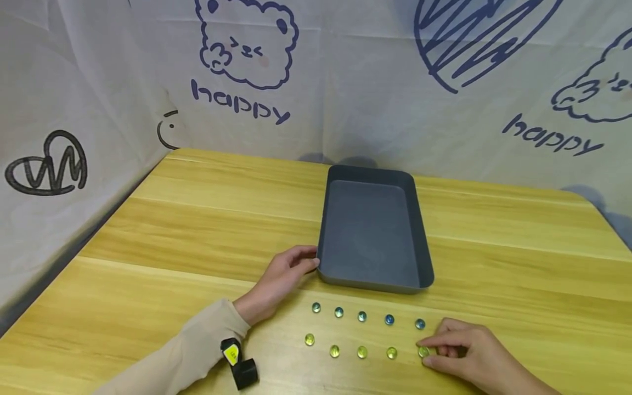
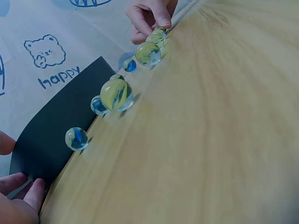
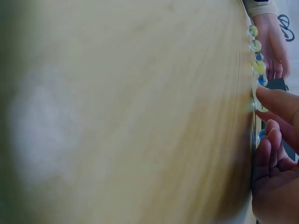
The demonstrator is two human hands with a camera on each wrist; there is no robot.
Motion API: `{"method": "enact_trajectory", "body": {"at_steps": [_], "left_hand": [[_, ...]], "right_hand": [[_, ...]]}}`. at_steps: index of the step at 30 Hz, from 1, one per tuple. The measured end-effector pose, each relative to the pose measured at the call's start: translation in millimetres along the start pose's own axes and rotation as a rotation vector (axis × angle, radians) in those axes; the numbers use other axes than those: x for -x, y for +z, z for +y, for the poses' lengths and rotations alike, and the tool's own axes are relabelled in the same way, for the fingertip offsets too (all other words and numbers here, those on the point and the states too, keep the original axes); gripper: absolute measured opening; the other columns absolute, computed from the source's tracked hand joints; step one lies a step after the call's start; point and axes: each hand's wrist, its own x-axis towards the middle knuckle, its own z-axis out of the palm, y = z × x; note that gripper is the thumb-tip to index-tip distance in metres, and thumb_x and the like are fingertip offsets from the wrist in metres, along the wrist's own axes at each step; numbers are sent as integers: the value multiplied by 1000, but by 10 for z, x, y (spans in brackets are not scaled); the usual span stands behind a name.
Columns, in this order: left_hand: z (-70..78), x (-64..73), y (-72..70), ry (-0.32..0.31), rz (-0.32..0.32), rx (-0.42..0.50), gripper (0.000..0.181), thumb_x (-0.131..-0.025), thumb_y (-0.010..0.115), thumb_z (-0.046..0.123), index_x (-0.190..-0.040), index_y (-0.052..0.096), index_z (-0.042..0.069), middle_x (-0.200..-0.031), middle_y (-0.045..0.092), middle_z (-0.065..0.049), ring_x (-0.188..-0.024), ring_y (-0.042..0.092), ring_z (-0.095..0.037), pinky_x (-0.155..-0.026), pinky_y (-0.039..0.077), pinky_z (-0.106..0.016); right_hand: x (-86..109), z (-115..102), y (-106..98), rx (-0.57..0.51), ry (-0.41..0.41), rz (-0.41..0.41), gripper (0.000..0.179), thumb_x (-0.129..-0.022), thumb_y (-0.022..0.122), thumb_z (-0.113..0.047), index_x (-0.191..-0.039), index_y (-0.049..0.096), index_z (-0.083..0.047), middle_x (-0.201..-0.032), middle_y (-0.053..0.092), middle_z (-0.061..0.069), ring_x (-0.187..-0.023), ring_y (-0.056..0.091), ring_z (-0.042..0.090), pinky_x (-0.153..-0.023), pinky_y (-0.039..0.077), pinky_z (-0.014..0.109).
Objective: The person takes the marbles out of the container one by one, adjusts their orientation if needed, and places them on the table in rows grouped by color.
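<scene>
My right hand [image 1: 471,351] pinches a yellow glass marble [image 1: 423,352] between thumb and forefinger at the right end of the front row. Several other yellow marbles [image 1: 362,352] lie left of it, spaced apart on the table. A row of several blue marbles [image 1: 362,316] runs behind them. Beyond both rows lies a dark grey rectangular tray [image 1: 367,236], with nothing in it. My left hand [image 1: 281,277] touches the outside of the tray's near left corner, its fingers fairly straight. In the left wrist view, fingertips [image 2: 35,196] meet the dark tray wall [image 2: 56,121].
The wooden table [image 1: 197,230] reaches back to a white cloth [image 1: 355,109] with drawings and lettering. Another white cloth wall [image 1: 108,99] stands along the left. A black device [image 1: 239,365] is strapped at my left sleeve.
</scene>
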Motion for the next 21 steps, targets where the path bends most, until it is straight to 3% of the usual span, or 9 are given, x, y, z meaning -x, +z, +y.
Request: {"method": "enact_trajectory", "body": {"at_steps": [21], "left_hand": [[5,-3,9,-4,7,-13,38,-95,57,13,-130,56,-3,-125,60,-13,-116,53,-25,-101,42,-41]], "right_hand": [[1,24,-15,-4,22,-45,25,-85,75,-17,-107,74,-6,-80,55,-13,-64,50,8,-50,44,24]]}}
